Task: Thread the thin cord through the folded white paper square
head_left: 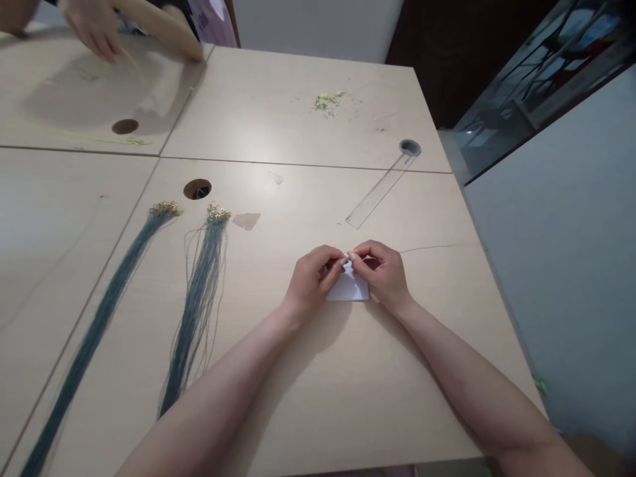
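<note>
White, flat and roughly square, the small paper card [349,289] lies on the pale wooden table [308,397] right under your fingers, its upper edge hidden by them. Your left hand [312,275] sits at the card's left edge and your right hand [385,271] at its right. Both are closed narrow, thumb and forefinger pinched, and the tips meet just above the card on a tiny pale piece [347,256] too small to identify. A fine thread [432,248] lies on the table to the right of the card, starting near your right hand. Beyond the card lies a clear plastic ruler [380,191], set at a slant. Well left of the card, two long bundles of teal cord [199,291] with gold ends stretch along the table. Far beyond the card to the left, another person's hand [92,26] rests on the neighbouring table.
</note>
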`<state>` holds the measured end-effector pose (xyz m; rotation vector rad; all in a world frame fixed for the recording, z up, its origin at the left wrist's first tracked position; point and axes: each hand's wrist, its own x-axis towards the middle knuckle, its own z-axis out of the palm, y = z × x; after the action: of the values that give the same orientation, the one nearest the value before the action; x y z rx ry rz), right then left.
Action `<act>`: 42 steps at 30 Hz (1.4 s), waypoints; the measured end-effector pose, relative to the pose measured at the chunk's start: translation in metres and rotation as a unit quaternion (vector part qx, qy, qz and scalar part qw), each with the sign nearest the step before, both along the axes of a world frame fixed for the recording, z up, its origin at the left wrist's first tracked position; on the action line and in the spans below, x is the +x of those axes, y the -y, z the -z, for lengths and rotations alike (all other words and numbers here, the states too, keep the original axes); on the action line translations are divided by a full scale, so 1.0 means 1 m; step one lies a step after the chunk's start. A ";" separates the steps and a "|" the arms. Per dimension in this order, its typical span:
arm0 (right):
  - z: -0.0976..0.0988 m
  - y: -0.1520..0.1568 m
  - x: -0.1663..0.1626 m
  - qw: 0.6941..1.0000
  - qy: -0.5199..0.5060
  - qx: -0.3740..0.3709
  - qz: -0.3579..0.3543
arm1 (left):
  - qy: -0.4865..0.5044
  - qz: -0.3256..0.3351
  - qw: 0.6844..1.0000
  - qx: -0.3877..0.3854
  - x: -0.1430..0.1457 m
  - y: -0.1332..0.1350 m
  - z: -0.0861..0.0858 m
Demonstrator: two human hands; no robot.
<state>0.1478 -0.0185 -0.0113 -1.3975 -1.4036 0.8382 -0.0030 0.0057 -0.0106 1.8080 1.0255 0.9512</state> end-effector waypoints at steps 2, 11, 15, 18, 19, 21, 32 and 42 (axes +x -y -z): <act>0.001 -0.001 0.001 1.000 -0.013 -0.009 -0.003 | 0.006 -0.014 1.000 -0.020 -0.001 0.000 0.000; -0.002 -0.001 0.003 0.999 -0.021 -0.033 -0.013 | 0.023 -0.016 0.998 -0.050 -0.001 -0.001 0.001; -0.003 -0.002 0.004 0.997 -0.045 -0.059 -0.020 | 0.015 -0.008 0.999 -0.030 -0.001 -0.001 0.001; -0.005 -0.003 0.005 0.996 -0.044 -0.072 -0.031 | 0.008 -0.010 1.000 -0.024 -0.001 -0.001 0.000; -0.006 -0.004 0.005 0.996 -0.040 -0.072 -0.035 | 0.005 -0.011 1.000 -0.023 -0.001 -0.001 0.000; -0.008 -0.004 0.005 0.996 -0.037 -0.070 -0.040 | 0.003 -0.012 1.000 -0.023 0.000 -0.001 -0.001; -0.006 -0.004 0.004 0.995 -0.055 -0.073 -0.041 | 0.007 -0.006 1.000 -0.024 -0.001 -0.001 -0.002; -0.001 -0.005 0.005 0.995 -0.059 -0.069 -0.042 | -0.001 -0.013 1.000 -0.013 -0.001 -0.001 -0.002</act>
<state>0.1530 -0.0137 -0.0099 -1.3759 -1.3412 1.0742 -0.0039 0.0064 -0.0087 1.7790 1.0610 0.9488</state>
